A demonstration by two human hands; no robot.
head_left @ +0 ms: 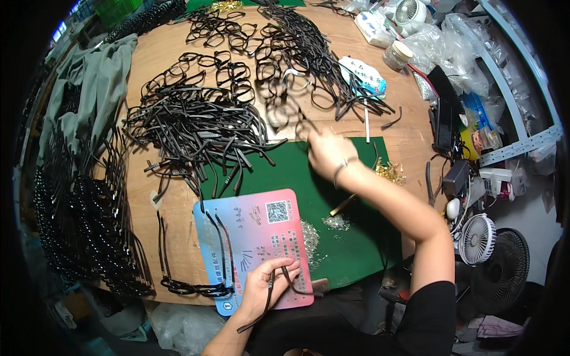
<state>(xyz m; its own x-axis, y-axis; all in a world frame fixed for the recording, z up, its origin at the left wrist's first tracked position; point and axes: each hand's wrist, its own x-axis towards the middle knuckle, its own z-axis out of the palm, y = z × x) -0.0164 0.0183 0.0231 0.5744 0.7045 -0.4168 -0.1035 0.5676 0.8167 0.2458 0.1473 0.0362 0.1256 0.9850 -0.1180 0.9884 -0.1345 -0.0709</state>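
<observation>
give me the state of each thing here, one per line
left hand: closed on two black temple arms, over the pink and blue card
right hand: reaching to the eyeglass frames, blurred, grip unclear
temple arm pile: loose, tangled
screws: scattered on the green mat
small white fan: upright, spinning or not unclear
jar: lid on
</observation>
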